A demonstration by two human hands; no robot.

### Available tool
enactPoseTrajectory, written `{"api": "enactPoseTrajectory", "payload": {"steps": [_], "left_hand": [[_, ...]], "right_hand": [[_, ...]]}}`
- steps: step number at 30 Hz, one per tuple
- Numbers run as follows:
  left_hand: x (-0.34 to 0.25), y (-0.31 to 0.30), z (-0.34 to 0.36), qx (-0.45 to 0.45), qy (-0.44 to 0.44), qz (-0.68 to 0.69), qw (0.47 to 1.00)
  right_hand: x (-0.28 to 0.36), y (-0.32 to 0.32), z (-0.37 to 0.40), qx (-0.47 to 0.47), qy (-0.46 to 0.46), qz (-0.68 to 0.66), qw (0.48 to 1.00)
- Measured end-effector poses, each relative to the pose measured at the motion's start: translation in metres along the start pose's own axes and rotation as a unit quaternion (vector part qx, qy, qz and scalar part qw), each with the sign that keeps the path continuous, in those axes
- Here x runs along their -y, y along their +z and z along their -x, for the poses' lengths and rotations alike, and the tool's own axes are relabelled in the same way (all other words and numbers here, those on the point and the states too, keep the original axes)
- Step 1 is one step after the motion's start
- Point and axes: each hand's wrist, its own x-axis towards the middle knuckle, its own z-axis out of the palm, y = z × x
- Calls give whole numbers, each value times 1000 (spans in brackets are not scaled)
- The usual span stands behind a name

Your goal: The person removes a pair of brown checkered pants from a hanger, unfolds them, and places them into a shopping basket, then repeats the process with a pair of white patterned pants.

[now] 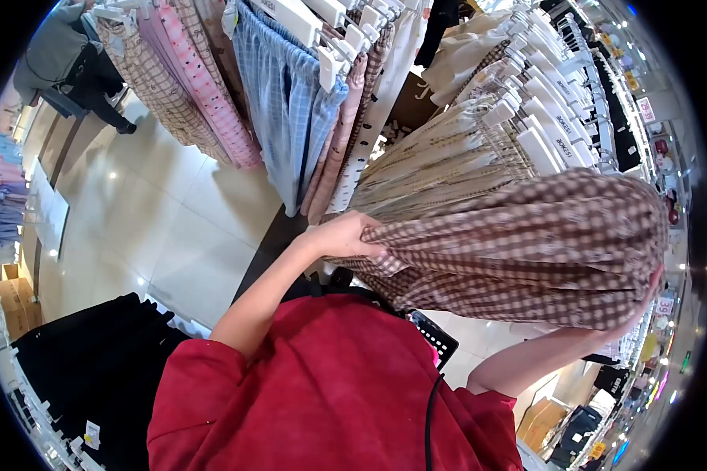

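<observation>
So the brown checked cloth is stretched out sideways in front of the red shirt, with the left hand pinching a bunched-up end between thumb and fingers. The right hand is over at the other end, mostly hidden by the fabric, so I can't tell what those fingers are doing. Beige clothes on white hangers hang just beyond it.

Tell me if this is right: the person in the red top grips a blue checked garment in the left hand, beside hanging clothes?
Not quite: the checked garment is brown and pale, not blue, as the head view shows. The left hand does grip it, beside hanging clothes.
</observation>
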Motion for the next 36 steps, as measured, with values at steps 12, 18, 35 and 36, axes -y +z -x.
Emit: {"api": "enactPoseTrajectory", "payload": {"steps": [12, 18, 35, 36], "left_hand": [[28, -42, 46, -22, -47, -70, 996], [-5, -60, 62, -135, -69, -73, 986], [70, -45, 96, -308, -100, -162, 932], [76, -46, 98, -254, -118, -231, 932]], "right_hand": [[28, -155, -116, -155, -39, 19, 987], [23, -172, -111, -185, -21, 15, 982], [23, -98, -34, -158, -31, -131, 978], [20, -94, -26, -140, -40, -134, 980]]}}
